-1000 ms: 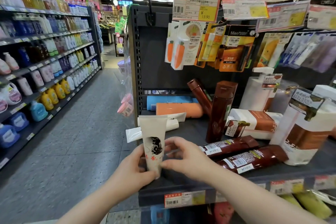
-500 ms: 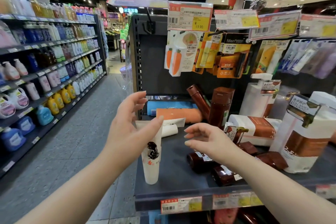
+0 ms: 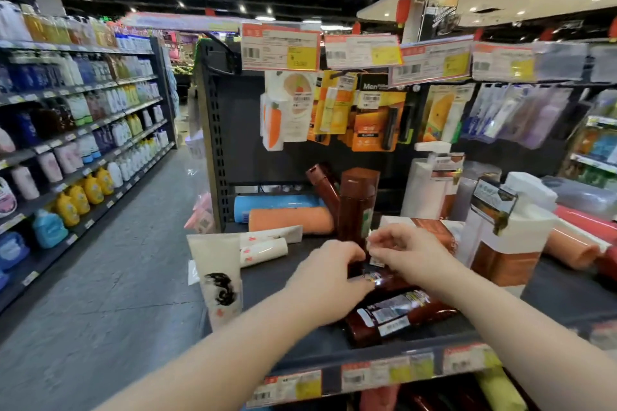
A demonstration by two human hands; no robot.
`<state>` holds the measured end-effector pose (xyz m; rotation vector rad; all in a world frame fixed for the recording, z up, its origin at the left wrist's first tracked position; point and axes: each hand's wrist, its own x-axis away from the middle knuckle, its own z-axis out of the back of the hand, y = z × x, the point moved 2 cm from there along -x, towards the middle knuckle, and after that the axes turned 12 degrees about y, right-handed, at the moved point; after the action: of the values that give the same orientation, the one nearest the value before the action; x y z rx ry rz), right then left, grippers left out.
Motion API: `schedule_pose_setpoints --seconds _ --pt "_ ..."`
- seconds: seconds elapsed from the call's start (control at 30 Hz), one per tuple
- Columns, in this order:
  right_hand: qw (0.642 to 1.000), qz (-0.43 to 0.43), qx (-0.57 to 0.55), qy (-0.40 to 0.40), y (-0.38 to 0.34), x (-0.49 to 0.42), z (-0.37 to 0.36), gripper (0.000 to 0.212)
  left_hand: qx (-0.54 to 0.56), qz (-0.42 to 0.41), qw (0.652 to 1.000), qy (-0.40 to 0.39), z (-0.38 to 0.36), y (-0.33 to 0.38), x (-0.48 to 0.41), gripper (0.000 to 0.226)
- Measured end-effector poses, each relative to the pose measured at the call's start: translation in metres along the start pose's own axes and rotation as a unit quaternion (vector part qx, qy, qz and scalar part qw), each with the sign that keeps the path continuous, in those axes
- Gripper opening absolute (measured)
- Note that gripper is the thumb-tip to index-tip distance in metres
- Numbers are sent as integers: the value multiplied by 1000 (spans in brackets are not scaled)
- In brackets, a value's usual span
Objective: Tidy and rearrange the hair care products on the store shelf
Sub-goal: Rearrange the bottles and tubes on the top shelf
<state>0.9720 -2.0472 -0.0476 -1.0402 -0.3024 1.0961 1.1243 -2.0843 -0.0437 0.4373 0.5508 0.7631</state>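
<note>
On the left we see the aisle shelving, its bottles too blurred to read. The dark shelf before us carries the hair products.

We count three cream tubes. One standing tube is upright on its cap at the front left corner, printed with a black drawing of hair and a small red mark we cannot read. Two lying tubes rest just behind it. Further back lie one blue tube and one orange tube, side by side.

Above hang a carrot pack and an orange card that reads "Men". The writing on at least four price cards over them is blurred.

We count four brown bottles. One leaning bottle tilts against one upright bottle, and two lie near the front edge.

Our hands meet close together over the gripped bottle, the rear one of the lying pair. The left hand curls its fingers round its near end. The right hand has bent fingers, their tips at a small white label. We cannot tell whether it pinches or only touches it. The front bottle lies apart from both hands, its label illegible.

To the right stand two white pump bottles.
</note>
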Motion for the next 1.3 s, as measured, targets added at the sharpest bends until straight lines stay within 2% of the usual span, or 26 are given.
schedule_pose_setpoints --seconds 0.13,0.27,0.5,0.6,0.67,0.77,0.83,0.93,1.0,1.07,1.13,1.3 --pt "998 -62 22 8 30 2 19 12 -128 85 986 -64 -38 -27 -13 59" --pt "996 -77 39 7 42 6 30 12 -142 114 978 -105 -58 -38 -20 63" --pt "996 -70 53 17 45 8 41 13 -128 95 985 -60 -60 -39 -17 51" --pt "995 -36 62 66 43 7 48 14 -98 77 992 -18 -54 -37 -7 52" --pt "993 -40 18 111 41 6 54 24 -57 60 996 19 -45 -32 -1 48" --pt "987 -51 -44 148 34 7 61 52 112 59 989 72 -32 -24 6 20" --pt "983 -75 -134 97 25 8 58 59 239 104 962 77 -29 -20 8 20" --pt "966 -105 -235 -35 8 13 45 59 406 213 888 26 -30 -15 9 41" --pt "968 -73 -227 -83 -3 14 34 43 454 256 853 14 -30 -15 8 50" --pt "970 -57 -223 -74 -11 12 25 38 484 268 833 15 -30 -14 6 52" --pt "972 -52 -222 -56 -17 9 19 42 504 260 823 15 -30 -15 7 51" --pt "974 -31 -221 -28 -25 10 6 34 530 249 810 29 -26 -20 11 37"
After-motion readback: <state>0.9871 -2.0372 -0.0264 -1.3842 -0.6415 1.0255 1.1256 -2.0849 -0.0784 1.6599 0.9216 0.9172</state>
